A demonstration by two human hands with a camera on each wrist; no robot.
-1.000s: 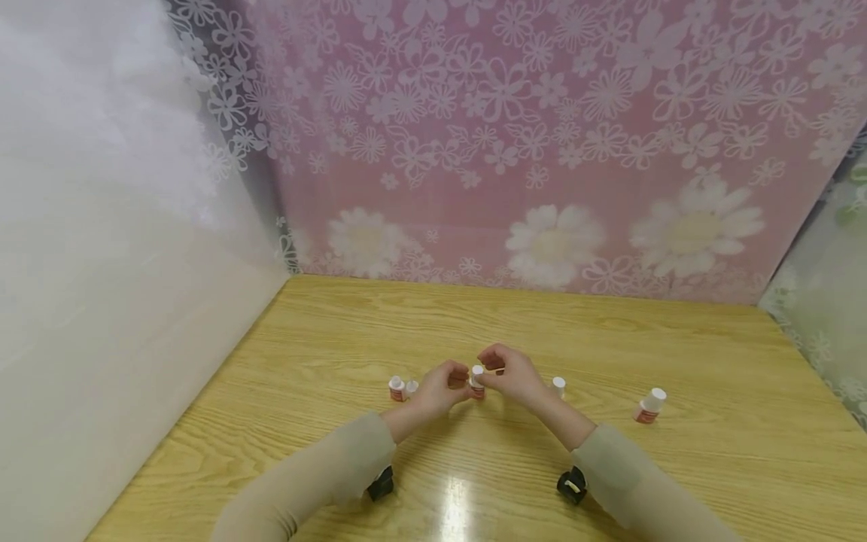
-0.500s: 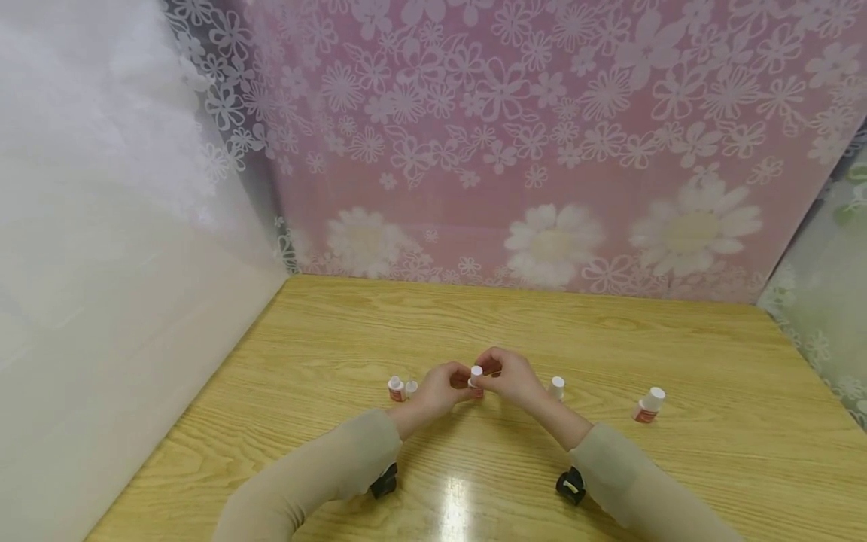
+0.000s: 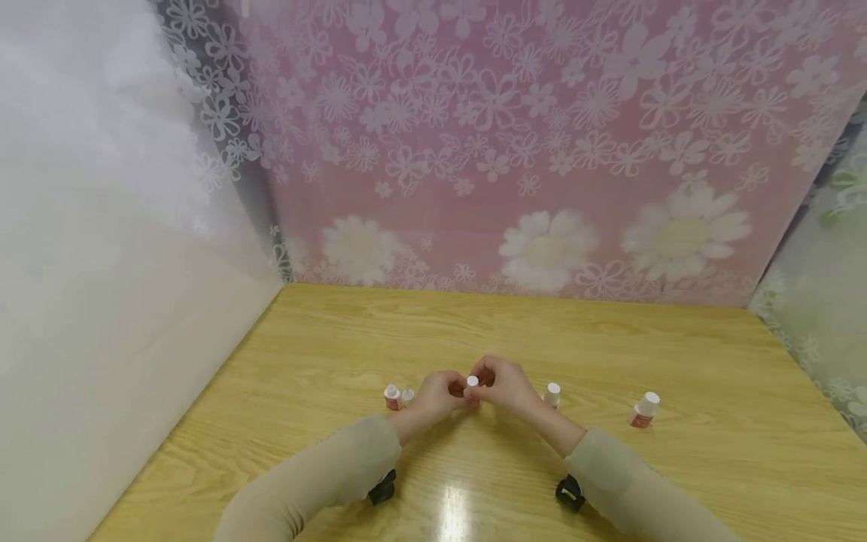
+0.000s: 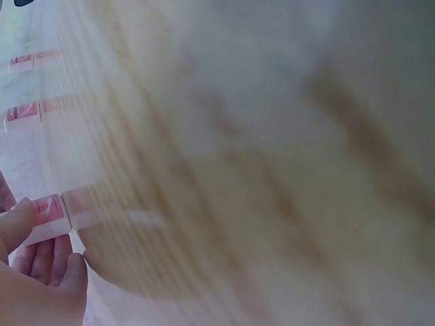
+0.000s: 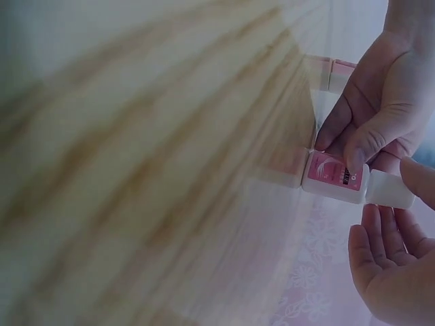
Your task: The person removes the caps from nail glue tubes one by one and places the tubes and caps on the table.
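the small white plastic bottle with a pink label and white cap (image 3: 472, 387) stood upright on the glossy, light wood-grain counter (image 3: 609, 346), near the middle of its front half, squeezed between both hands. in the right wrist view the bottle (image 5: 334, 178) looked squarish in the body, smooth and pale, with a pink label carrying a white swirl and a dark strip of print, and a narrower white cap pointing toward the right hand. the left hand (image 3: 436, 394) held the body, its fingers (image 5: 360, 146) curled over the label. the right hand (image 3: 504, 384) met it at the top, its fingers (image 5: 416, 178) closed on the cap, the other fingers spread loosely below. the left wrist view was blurred, showing only streaked wood grain and the bottle's base resting on the shiny surface. just left of the hands stood a small white bottle with a red label (image 3: 392, 397); just right stood another small white-capped bottle (image 3: 552, 394), and farther right a tilted white-capped bottle with a red label (image 3: 643, 409). behind the counter hung a pink plastic sheet printed with white daisies (image 3: 542, 150). both sleeves were soft beige knit.
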